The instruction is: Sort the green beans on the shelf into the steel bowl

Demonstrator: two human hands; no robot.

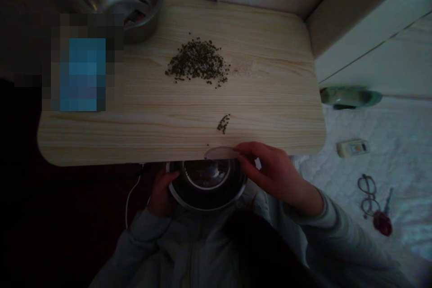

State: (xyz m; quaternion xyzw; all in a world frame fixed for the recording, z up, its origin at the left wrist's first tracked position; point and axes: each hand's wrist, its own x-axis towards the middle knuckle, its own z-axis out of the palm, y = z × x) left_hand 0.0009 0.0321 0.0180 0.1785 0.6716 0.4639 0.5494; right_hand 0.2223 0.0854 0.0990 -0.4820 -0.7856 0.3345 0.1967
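Tabletop (pixel 270 108): smooth, pale, wood-grained, low sheen. Large bowl (pixel 148 22): glossy metal. Lower bowl (pixel 207 204): shiny metallic rim. Sleeves, 2 (pixel 337 229): matt cloth. Bedding (pixel 398 144): white, quilted cloth.

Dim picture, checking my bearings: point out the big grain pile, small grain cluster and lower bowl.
Big grain pile (pixel 198 60), head view: its middle.
Small grain cluster (pixel 221 125), head view: its middle.
Lower bowl (pixel 206 198), head view: inner wall, near side.
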